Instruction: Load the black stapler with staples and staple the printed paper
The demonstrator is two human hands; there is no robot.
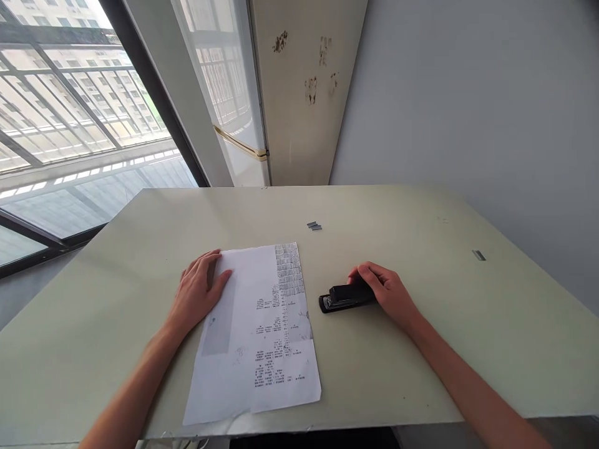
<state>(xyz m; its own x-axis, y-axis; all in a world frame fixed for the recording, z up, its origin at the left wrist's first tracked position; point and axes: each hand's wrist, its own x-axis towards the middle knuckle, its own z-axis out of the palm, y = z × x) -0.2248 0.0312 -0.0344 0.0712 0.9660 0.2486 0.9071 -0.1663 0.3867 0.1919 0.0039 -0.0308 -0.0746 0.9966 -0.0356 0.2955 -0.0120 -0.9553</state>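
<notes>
Printed paper (253, 330) lies flat on the table in front of me, its lower edge near the table's front edge. My left hand (199, 290) rests at the paper's upper left edge, fingers stretched out and the thumb on the sheet. To the right of the paper, a black stapler (346, 295) lies on the table with its front end pointing left toward the sheet, a gap between them. My right hand (381, 288) is wrapped round the stapler's rear end, the thumb on top. Part of the stapler is hidden under those fingers.
Several strips of staples (314, 226) lie on the table (224, 212) beyond the paper. More staples (478, 255) lie at the right. Behind the table stand a refrigerator (299, 137) and a grey wall (468, 112); a window (70, 112) is at the left.
</notes>
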